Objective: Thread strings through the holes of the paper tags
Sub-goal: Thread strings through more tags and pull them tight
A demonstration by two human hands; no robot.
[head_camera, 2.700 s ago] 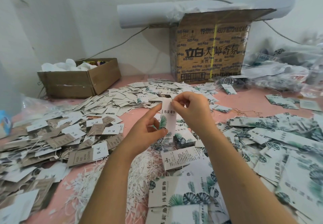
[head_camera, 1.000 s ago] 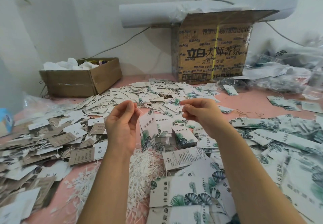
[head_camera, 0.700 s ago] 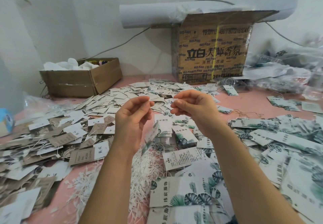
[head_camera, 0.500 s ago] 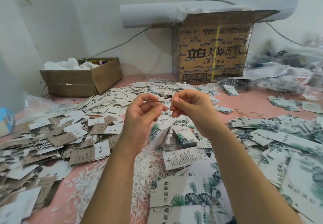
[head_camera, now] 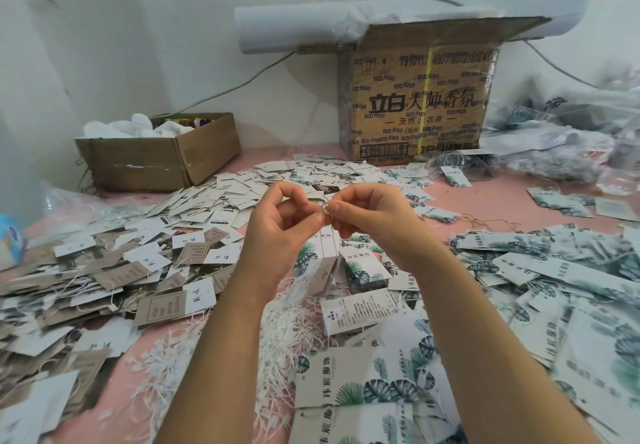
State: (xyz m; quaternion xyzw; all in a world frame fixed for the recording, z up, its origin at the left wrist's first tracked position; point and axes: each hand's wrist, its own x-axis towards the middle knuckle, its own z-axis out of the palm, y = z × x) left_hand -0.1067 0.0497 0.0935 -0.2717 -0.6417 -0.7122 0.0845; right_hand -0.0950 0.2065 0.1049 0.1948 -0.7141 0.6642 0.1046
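Pinching one string between them, left hand and right hand nearly touching, paper tags hanging beneath, long axis near upright.

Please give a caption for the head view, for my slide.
Left hand and right hand pinch a string; paper tags hang below.

Above the pink table, the left hand and right hand pinch a string, a leaf-printed tag hanging below.

On the tabletop, a low box sits back left, a tall box back centre; strings lie between 2 tag heaps.
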